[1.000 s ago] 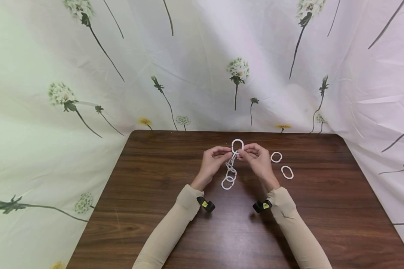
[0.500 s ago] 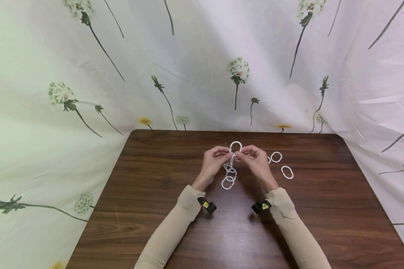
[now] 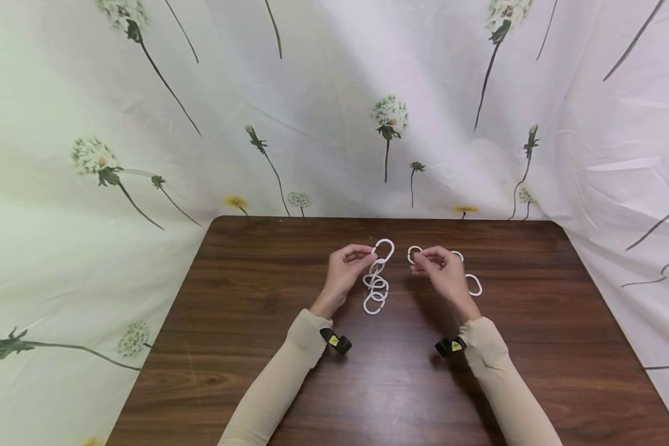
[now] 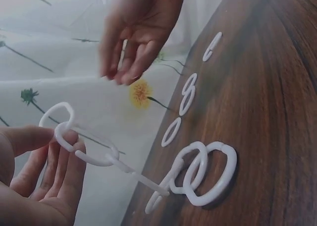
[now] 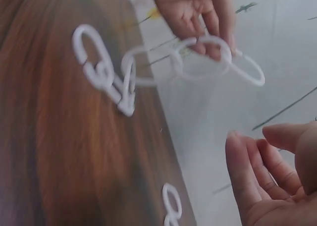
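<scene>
In the head view my left hand (image 3: 345, 269) pinches the top white plastic link (image 3: 393, 251) of a short chain between thumb and fingers. The chain (image 4: 233, 166) hangs down from there, its lower links lying on the table, as the left wrist view shows. My right hand (image 3: 445, 272) is off to the right with nothing in it; the right wrist view shows its thumb and fingertips (image 5: 235, 141) apart. A loose white link (image 3: 409, 254) appears by its fingertips in the head view, but the left wrist view shows that hand raised above the loose links.
More loose white links lie right of the chain, including one oval link (image 3: 480, 285) and another (image 3: 460, 254) partly behind my right hand. The dark wooden table (image 3: 256, 279) ends at a far edge before a white flowered cloth (image 3: 334, 124).
My right hand has let go of the chain and moved right, toward the loose links. My left hand still holds the top link, which now tilts and sits slightly lower.
</scene>
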Demonstrator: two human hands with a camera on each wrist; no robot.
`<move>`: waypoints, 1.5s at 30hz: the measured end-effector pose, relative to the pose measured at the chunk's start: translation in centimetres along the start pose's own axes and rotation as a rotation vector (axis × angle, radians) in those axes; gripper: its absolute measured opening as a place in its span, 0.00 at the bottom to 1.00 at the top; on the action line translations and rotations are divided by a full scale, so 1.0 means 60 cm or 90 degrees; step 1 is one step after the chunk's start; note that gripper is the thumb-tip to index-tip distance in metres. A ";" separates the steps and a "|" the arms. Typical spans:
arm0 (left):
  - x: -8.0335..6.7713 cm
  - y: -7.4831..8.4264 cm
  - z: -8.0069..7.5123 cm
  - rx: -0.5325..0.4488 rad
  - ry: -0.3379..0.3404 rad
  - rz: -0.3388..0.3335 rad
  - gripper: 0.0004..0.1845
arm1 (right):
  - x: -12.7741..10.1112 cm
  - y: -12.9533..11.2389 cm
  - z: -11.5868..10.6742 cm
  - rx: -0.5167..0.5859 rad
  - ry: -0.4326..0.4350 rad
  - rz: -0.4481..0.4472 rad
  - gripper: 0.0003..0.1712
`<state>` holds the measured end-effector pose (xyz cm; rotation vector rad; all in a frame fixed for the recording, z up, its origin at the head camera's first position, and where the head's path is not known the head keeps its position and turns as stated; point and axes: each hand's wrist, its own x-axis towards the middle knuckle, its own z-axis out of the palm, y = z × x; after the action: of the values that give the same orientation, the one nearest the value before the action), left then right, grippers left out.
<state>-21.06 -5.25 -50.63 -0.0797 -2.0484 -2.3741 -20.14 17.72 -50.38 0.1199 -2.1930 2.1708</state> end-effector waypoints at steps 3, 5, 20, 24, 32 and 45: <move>0.000 -0.001 -0.004 0.003 0.002 -0.005 0.14 | -0.013 -0.010 -0.019 -0.062 0.007 -0.001 0.13; 0.000 -0.003 -0.007 0.009 0.001 -0.010 0.14 | -0.022 -0.018 -0.032 -0.099 0.017 0.004 0.12; -0.004 0.000 -0.026 0.040 0.004 -0.010 0.11 | -0.043 0.030 -0.148 -0.330 0.125 0.062 0.14; -0.006 0.001 -0.027 0.043 0.000 -0.011 0.12 | -0.052 0.032 -0.166 -0.413 0.164 0.062 0.13; -0.012 -0.004 -0.029 0.005 -0.003 -0.024 0.13 | -0.069 0.047 -0.190 -0.467 0.154 0.060 0.16; -0.014 -0.004 -0.037 -0.016 0.000 -0.028 0.13 | -0.074 0.054 -0.197 -0.505 0.170 0.079 0.18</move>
<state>-20.33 -7.45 -51.23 -0.0340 -2.0414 -2.4261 -16.21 29.66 -53.90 -0.3241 -2.7268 1.1126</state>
